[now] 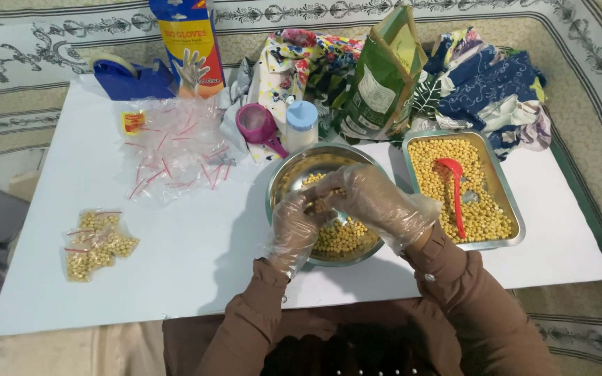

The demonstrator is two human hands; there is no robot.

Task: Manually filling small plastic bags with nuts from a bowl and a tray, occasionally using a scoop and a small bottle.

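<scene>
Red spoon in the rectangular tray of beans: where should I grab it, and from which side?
Probably the red spoon's handle near its lower end, coming from above on the near side. The bowl end lies at the far end of the tray on the beans; the slim handle runs toward the person, close to the right hand.

a single head-worn view looks steeply down from above the person's own chest, facing forward over a white board (196,251) laid across a patterned cloth (593,90). it sits near: brown sleeves (454,292) fill the bottom centre, both gloved hands meet mid-frame, and the board's far edge with its clutter reaches the top of the frame.
</scene>
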